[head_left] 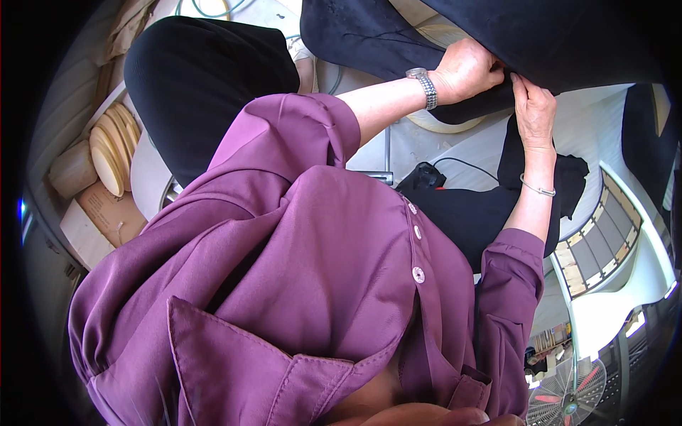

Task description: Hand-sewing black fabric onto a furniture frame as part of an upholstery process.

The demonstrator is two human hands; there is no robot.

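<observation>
A large piece of black fabric (568,42) spreads across the upper right, draped over something hidden. At its lower edge my left hand (465,71), with a metal watch on the wrist, is closed, its fingertips pressed into the fabric's folds. Close beside it, my right hand (534,110), wearing a silver bangle, pinches the same edge between thumb and fingers. The fingertips of the two hands are a short way apart. Part of a pale curved rim (444,126) shows beneath the fabric. Whether a small item sits within the left fingers cannot be seen.
Below the hands lies a black object (423,177) with a thin cord, partly hidden. At the left stand several pale round discs (110,153) and a cardboard box (110,213). A white curved frame with grey strips (604,234) is at the right, a fan (568,397) below it.
</observation>
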